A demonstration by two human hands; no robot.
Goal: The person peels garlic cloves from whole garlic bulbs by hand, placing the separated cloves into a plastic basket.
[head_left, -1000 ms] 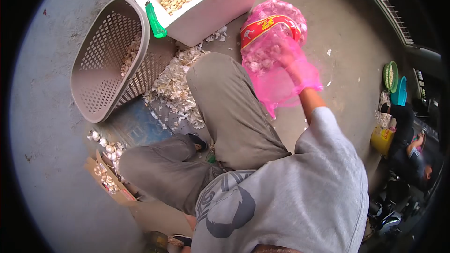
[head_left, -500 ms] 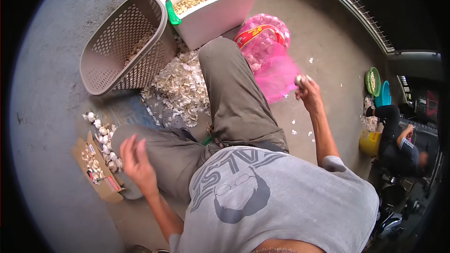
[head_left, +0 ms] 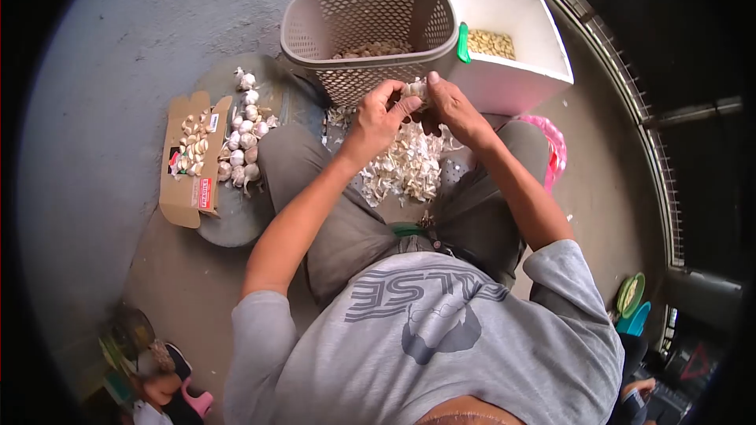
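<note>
A whitish garlic bulb (head_left: 415,91) is held between my two hands, above the pile of papery garlic skins (head_left: 405,169). My left hand (head_left: 376,122) has its fingers and thumb closed around the bulb's left side. From the right, my right hand (head_left: 458,114) grips the same bulb, thumb raised at its top edge. Parts of the bulb are covered by the fingers. Just beyond the hands stands a brownish perforated basket (head_left: 370,71), with loose garlic (head_left: 378,49) inside it.
A white foam box (head_left: 512,83) holds peeled cloves (head_left: 490,44); a green item (head_left: 463,43) hangs at its edge. Left are whole garlic bulbs (head_left: 246,130) and a cardboard box (head_left: 181,208) with cloves. A pink net bag (head_left: 555,149) lies beyond my right knee. Other people sit at both lower corners.
My right hand has come in from the far right with the garlic bulb. My left hand, previously apart and holding nothing visible, now grips it too. The view has turned.
</note>
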